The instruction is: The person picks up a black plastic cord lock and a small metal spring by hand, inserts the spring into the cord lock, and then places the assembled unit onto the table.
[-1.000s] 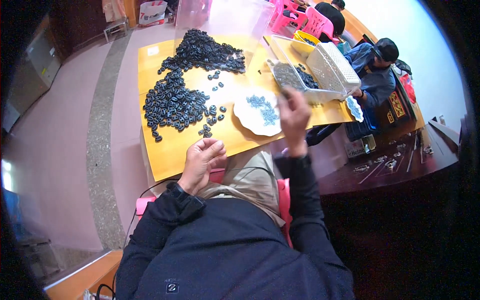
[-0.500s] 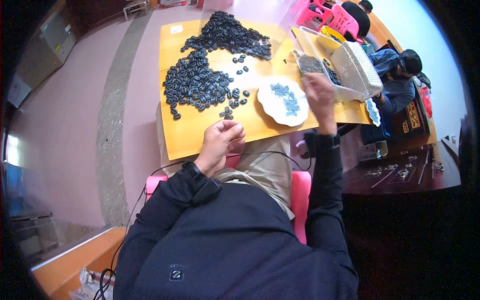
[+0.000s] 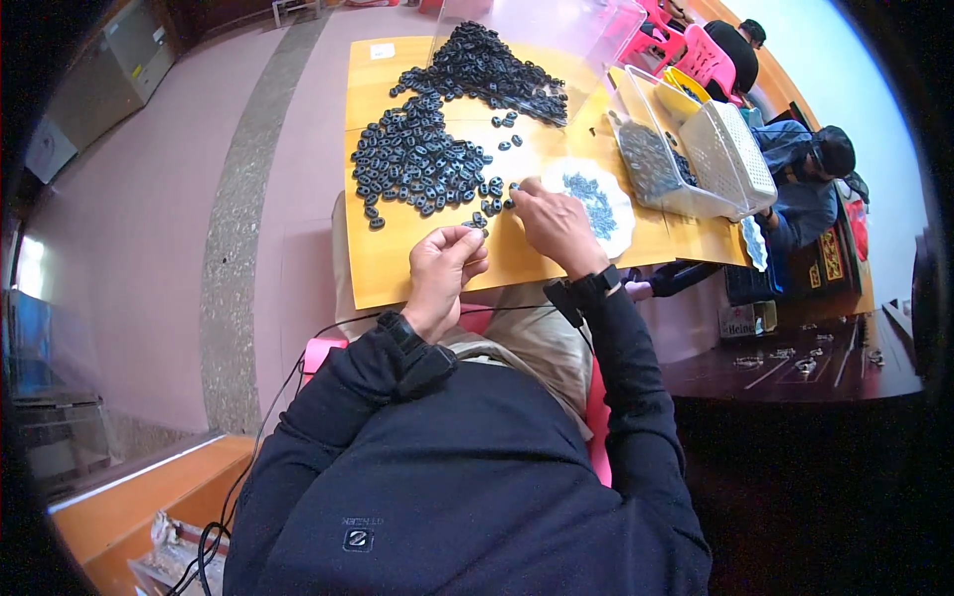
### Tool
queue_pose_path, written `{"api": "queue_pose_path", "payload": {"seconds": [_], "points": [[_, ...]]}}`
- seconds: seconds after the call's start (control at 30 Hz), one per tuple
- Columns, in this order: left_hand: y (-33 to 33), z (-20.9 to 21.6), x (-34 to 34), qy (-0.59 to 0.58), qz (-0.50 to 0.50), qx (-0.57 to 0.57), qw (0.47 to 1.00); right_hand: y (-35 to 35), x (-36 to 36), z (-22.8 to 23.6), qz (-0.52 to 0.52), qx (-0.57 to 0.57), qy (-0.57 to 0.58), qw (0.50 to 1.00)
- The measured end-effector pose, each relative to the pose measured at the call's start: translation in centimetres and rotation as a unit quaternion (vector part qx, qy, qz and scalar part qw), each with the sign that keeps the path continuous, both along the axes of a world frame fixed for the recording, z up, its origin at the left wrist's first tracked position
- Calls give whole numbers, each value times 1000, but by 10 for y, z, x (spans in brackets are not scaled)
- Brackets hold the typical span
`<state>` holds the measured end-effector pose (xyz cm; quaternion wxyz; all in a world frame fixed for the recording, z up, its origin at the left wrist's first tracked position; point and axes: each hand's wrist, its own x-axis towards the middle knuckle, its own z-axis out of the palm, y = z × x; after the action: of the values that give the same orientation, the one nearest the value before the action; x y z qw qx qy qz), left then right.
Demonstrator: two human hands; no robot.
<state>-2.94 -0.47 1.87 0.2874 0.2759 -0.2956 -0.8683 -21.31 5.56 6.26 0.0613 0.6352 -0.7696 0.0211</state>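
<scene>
My left hand [image 3: 444, 270] is closed in a pinch just in front of a few black pieces [image 3: 479, 221] near the table's front edge. Whatever lies between its thumb and fingertip is too small to make out. To its right, my right hand [image 3: 558, 226] reaches in palm down, fingertips closed at a small black oval piece with two holes [image 3: 514, 188]. A large spread of such black oval pieces [image 3: 417, 164] lies beyond my left hand. Beside my right hand stands a white scalloped plate [image 3: 618, 238] bearing small blue-grey parts [image 3: 593, 204].
A heap of black pieces [image 3: 477, 65] lies by a clear plastic panel [image 3: 596, 30] at the far side. On the right are a clear bin [image 3: 646, 164], a white perforated basket [image 3: 730, 149] and a yellow container [image 3: 686, 84]. Another person [image 3: 805, 179] sits beyond.
My right hand has moved left from beside the clear bin to the loose black pieces. My left hand has shifted slightly forward to the pieces near it. The whole view has shifted a little.
</scene>
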Motion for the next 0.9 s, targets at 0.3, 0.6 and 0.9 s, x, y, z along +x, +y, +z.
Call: {"api": "queue_pose_path", "payload": {"seconds": [0.3,0.6,0.9], "points": [[-5,0,0,-11,8,-2,1000,-8,-7,-15,24,39,55,997],[-11,0,2,-14,50,11,999,-5,17,-5,14,10,-10,1000],[-17,-2,3,-5,68,12,998,4,27,-23,47,-45,-91,994]]}}
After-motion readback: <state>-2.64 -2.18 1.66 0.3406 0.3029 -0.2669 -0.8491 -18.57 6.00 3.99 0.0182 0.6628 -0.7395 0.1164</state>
